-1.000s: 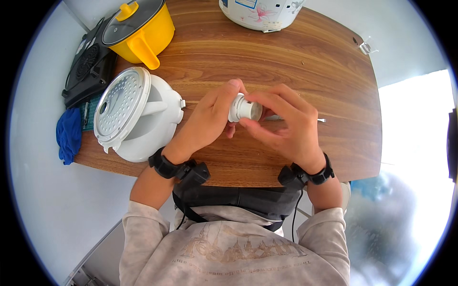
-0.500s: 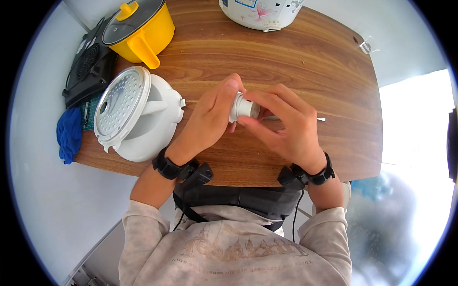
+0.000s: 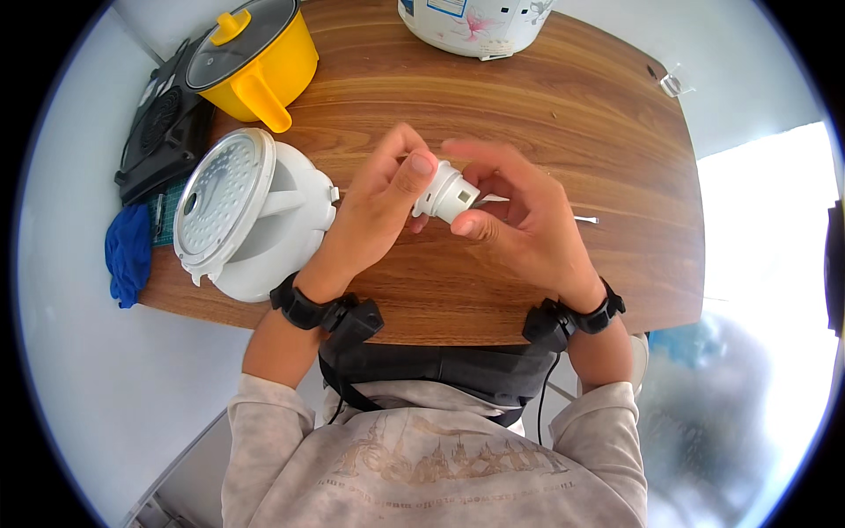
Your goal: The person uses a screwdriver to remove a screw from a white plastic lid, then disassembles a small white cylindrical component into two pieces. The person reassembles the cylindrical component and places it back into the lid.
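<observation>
A small white cylindrical plastic part (image 3: 447, 195), stepped, with square notches in its side, is gripped by my left hand (image 3: 387, 198) above the table. Its thumb lies over the part's upper end; the other fingers are mostly hidden behind. My right hand (image 3: 528, 207) is beside the part's lower right end, fingers apart and curved, index finger blurred. The right thumb tip is close to the part's rim; whether it touches, I cannot tell. A thin screwdriver-like rod (image 3: 587, 219) lies on the table, partly hidden by my right hand.
To the left, a white appliance lid (image 3: 304, 194) stands tilted, its perforated disc (image 3: 220, 207) facing left. Behind it are a yellow pot (image 3: 290, 66) and a black device (image 3: 163, 132). A blue cloth (image 3: 128, 251) hangs at the left edge. A white rice cooker (image 3: 475, 26) stands at the far side.
My right fingers have let go of the part and spread away from it. In my left hand the part has tilted, so its notched side shows more.
</observation>
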The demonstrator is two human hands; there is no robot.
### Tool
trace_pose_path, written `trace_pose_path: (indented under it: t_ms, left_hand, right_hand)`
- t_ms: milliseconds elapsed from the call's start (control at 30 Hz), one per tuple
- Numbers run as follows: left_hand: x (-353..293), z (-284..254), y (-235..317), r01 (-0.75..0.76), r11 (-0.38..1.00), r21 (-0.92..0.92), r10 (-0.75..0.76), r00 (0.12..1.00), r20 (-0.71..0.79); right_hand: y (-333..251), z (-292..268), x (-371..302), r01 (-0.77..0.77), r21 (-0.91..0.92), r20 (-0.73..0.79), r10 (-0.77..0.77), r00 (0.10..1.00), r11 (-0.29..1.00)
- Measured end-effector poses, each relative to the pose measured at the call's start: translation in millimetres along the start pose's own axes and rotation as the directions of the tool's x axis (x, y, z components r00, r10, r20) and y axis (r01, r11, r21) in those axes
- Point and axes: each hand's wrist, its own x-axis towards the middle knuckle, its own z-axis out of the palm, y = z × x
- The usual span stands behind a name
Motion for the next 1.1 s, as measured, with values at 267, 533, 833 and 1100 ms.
trace_pose_path:
  t_ms: [267,533,833,1100]
  left_hand:
    - [-2.2,-1.7,-4.0,-0.03,0.993,0.118,0.024,0.998,0.055]
    - [-2.3,9.5,-0.2,-0.228,0.97,-0.079,0.232,0.972,0.04]
    - [-2.0,11.4,13.1,0.018,0.995,-0.097,-0.006,0.992,0.127]
    - [-4.6,14.0,7.5,-0.124,0.992,-0.016,0.125,0.988,0.095]
  right_hand:
    - [-4.4,1.5,1.1,0.077,-0.115,0.031,-0.074,0.997,0.99]
    - [-3.8,-9.5,3.1,-0.045,0.136,-0.086,0.057,0.995,0.99]
    - [3.1,1.8,0.1,-0.034,0.184,-0.056,0.045,0.997,0.982]
    - [2.6,1.4,-2.0,0.016,0.143,-0.079,-0.005,0.997,0.99]
